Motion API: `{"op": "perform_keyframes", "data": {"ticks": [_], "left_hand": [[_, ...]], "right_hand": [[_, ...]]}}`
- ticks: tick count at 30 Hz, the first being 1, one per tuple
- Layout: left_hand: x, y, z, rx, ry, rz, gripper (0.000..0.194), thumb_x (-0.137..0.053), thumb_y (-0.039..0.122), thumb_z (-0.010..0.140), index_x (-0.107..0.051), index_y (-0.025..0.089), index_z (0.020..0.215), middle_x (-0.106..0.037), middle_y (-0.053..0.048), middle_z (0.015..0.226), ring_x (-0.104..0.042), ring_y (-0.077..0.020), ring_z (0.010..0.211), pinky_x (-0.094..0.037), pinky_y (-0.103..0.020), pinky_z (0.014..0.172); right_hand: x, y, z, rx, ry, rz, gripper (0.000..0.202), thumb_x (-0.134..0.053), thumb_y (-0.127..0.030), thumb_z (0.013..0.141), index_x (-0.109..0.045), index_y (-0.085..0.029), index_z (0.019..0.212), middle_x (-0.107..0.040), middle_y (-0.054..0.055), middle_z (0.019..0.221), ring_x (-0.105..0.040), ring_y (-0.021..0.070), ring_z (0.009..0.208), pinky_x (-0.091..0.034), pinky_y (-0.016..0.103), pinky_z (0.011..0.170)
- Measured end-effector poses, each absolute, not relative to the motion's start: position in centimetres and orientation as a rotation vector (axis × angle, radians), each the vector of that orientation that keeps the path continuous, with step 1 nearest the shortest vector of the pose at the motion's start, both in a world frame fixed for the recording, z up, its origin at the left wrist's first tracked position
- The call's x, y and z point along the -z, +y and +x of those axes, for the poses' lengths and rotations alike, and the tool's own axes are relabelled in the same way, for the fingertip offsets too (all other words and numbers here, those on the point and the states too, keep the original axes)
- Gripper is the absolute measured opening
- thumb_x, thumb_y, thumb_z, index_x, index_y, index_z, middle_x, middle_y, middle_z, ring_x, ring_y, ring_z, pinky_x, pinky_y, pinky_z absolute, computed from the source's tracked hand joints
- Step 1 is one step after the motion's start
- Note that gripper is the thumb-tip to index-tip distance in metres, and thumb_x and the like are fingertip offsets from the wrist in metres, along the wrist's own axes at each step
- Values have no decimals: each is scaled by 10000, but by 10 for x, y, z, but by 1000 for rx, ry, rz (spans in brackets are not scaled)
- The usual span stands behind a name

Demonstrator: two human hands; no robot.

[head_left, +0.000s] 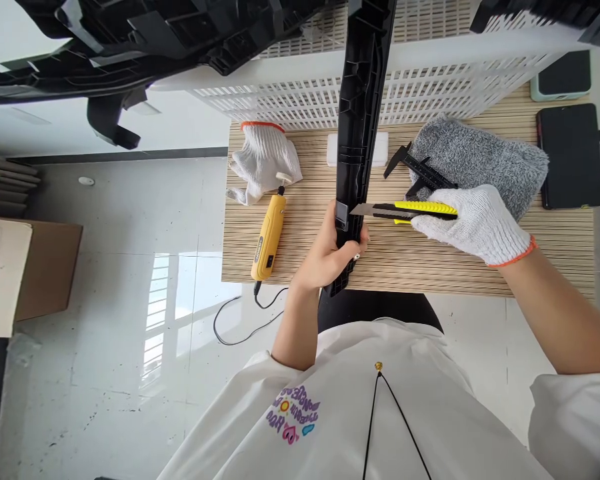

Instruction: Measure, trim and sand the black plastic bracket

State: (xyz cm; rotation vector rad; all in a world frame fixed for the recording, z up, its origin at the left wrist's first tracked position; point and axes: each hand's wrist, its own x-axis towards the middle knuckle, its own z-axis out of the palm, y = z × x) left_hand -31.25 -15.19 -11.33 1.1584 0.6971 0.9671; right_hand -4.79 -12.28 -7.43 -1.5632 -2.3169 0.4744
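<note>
Two hands are at work over the bench (430, 267). The bare left hand (330, 250) is wrapped tight around the lower end of one long black plastic part (363, 100), which stands nearly upright off the bench's near edge and runs up out of the top of the picture. The gloved right hand (473, 220) is closed on one yellow utility knife (410, 211) — its bare blade tip touches the part's right side just above the left hand's fingers. The hands are near each other but not touching.

Counted on the bench: one loose white glove (265, 163) at the far left corner, one yellow corded rotary tool (269, 237) just in front of it along the left edge with its cable hanging over the near edge, one small white block (333, 150) mostly behind the upright part, one black caliper (420, 172) lying partly on one grey cloth (480, 163), and two dark phones — one (570, 157) at the right edge, another (563, 75) at the far right corner.

One white slotted crate (430, 80) sits across the far edge. More black plastic pieces (130, 47) hang blurred across the top of the view, cut off, their shape hard to make out. The upright part hides the white block's middle, and the right hand covers the knife's rear.
</note>
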Motion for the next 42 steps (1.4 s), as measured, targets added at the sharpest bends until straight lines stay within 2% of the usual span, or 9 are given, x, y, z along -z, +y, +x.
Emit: {"op": "perform_keyframes", "data": {"ticks": [8,15,21,32,36,42], "left_hand": [[113,-152,-312,-996,644,1165,353,-547,104,846,-429,272,1133,-570,36,915,-510,-82,657,-412,-277,591],[116,-150,-311,-990,664,1202,457,-580,141,833,-438,280,1245,-578,25,924,-522,-94,679,-418,-289,607],[115,-151,-311,-998,665,1205,444,-567,130,845,-427,275,1240,-578,17,934,-512,-95,684,-424,-282,606],[116,-151,-311,-1001,660,1189,435,-560,115,838,-420,272,1218,-569,21,938,-509,-86,682,-426,-273,605],[117,-151,-312,-1002,642,1213,421,-544,116,847,-409,270,1214,-564,29,937,-512,-77,683,-432,-265,615],[118,-150,-313,-1004,624,1237,396,-533,115,864,-393,271,1199,-559,32,938,-508,-70,667,-427,-253,601]], "right_hand": [[75,-123,-47,-427,-2368,-1577,404,-640,-633,861,-729,-250,769,-639,31,610,-584,212,572,-377,358,565],[74,-123,-47,-483,-2245,-1637,384,-626,-633,880,-750,-270,854,-735,40,726,-655,234,674,-435,364,599],[73,-128,-49,-434,-2242,-1655,356,-636,-583,868,-751,-246,872,-766,57,776,-642,221,651,-431,362,612],[75,-126,-48,-381,-2282,-1537,397,-634,-543,860,-794,-182,899,-744,57,707,-620,172,601,-392,314,599],[79,-125,-48,-336,-2281,-1504,474,-592,-606,864,-790,-176,838,-703,35,642,-599,154,572,-368,294,565],[80,-125,-48,-311,-2315,-1524,540,-551,-642,880,-794,-159,863,-672,30,623,-584,149,574,-383,286,568]]}}
